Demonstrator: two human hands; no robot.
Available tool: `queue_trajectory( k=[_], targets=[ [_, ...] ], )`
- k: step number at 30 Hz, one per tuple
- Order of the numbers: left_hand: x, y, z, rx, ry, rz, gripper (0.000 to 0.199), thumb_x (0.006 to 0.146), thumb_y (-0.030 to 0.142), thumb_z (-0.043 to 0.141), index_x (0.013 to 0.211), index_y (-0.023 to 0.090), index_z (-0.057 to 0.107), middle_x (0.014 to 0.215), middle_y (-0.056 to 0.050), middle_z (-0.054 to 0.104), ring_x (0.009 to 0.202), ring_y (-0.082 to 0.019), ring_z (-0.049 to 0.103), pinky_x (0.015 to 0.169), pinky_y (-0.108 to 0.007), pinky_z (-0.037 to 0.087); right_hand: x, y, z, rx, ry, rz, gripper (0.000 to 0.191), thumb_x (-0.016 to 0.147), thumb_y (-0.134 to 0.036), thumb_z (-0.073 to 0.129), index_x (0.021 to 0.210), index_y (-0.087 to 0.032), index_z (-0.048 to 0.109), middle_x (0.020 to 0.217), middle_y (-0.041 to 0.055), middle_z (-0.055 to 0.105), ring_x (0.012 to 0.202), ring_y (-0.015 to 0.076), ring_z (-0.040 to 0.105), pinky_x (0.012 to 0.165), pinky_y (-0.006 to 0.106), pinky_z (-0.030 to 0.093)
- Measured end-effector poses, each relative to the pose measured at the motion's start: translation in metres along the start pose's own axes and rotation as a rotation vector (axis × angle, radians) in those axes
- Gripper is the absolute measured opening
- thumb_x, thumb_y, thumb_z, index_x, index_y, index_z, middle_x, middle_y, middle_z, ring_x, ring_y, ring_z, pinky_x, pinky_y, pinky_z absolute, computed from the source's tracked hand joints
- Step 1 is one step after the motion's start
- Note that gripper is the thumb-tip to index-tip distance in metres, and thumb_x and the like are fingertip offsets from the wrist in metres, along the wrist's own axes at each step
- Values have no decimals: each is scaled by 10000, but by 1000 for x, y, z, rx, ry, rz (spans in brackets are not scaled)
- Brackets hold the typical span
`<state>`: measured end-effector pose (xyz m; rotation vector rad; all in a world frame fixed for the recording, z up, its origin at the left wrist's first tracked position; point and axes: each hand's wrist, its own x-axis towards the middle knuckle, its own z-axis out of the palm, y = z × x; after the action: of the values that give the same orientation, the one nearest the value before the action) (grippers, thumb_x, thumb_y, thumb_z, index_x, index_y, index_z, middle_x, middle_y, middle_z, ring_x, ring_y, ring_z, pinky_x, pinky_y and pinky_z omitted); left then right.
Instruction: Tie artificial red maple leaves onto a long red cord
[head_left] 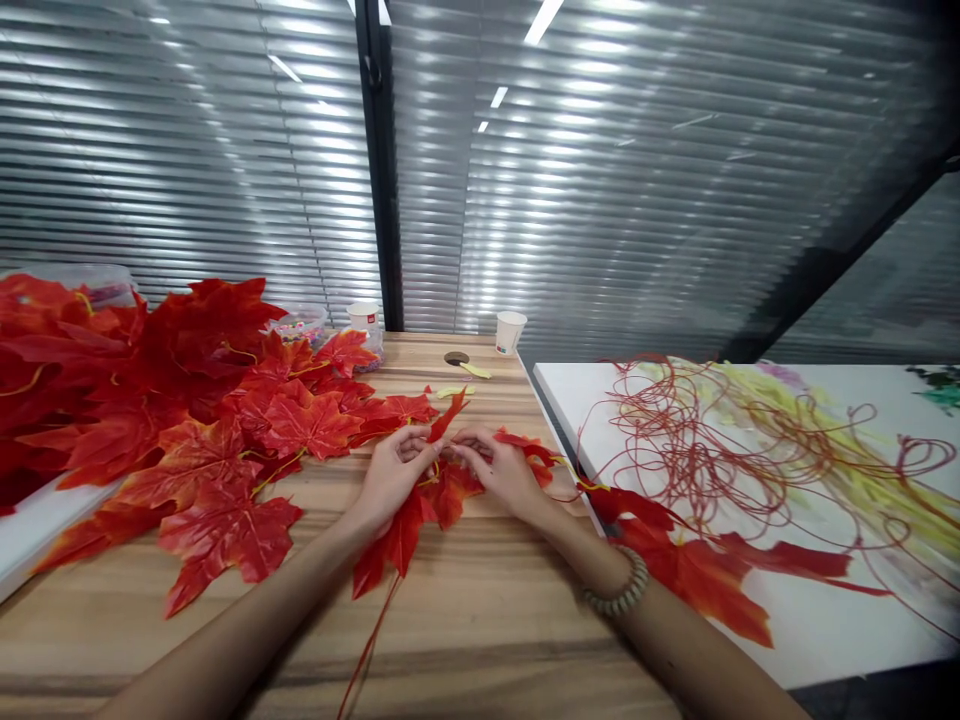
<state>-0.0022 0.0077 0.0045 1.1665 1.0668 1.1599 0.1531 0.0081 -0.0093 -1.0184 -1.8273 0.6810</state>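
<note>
Forearms [300, 575] are stretched over the worktop [465, 650] from five and seven o'clock. At centre, a leaf [449, 412] is pinched by the nearer, left hand [396, 474], long axis toward one o'clock; at its four o'clock, the right hand's [496, 468] fingers are bunched, their hold hidden.

The held leaf [448, 414] is bright red and narrow, seen almost edge-on, with its tip pointing upward. Below it, other red leaves [403, 538] with jagged edges spread over the wooden table [495, 630], and a thin red cord [369, 648] trails from them
</note>
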Motion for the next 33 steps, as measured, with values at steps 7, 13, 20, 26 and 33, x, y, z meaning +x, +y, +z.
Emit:
queue_trajectory(
  k=[7, 13, 20, 26, 33],
  targets=[
    [4, 7, -5, -182, 80, -83, 329, 602, 299, 708, 787, 141, 485, 566, 61, 519, 490, -50, 485, 521, -173, 445, -2, -2, -2, -69, 97, -67, 140, 835, -200, 447, 859, -188, 585, 806, 22, 643, 686, 136, 604, 634, 235, 484],
    [8, 8, -9, -139, 92, -31, 301, 650, 364, 653, 697, 135, 463, 538, 56, 496, 466, -51, 459, 497, -180, 432, 0, -4, -3, -96, 184, -124, 144, 834, -188, 433, 859, -183, 575, 784, 31, 642, 681, 143, 607, 636, 249, 491],
    [14, 4, -15, 182, 35, 94, 323, 668, 402, 620, 600, 150, 430, 505, 54, 477, 468, -70, 472, 441, -165, 347, -2, -4, -4, -48, 279, -146, 141, 834, -181, 431, 879, -187, 565, 798, 35, 634, 689, 142, 611, 667, 267, 502],
    [16, 7, -21, 252, 255, 312, 353, 708, 346, 592, 996, 177, 476, 800, -3, 538, 663, -119, 565, 584, -229, 470, -2, -5, -4, -58, 403, -153, 136, 840, -204, 433, 874, -184, 564, 768, 36, 628, 641, 135, 609, 623, 260, 504],
    [-10, 32, -9, 553, 279, 679, 191, 787, 230, 503, 968, 190, 550, 1008, -57, 549, 992, -177, 514, 915, -309, 393, -3, -6, -7, -136, 380, -170, 179, 843, -202, 450, 955, -201, 590, 838, 37, 654, 715, 147, 621, 683, 268, 507]
  ],
)
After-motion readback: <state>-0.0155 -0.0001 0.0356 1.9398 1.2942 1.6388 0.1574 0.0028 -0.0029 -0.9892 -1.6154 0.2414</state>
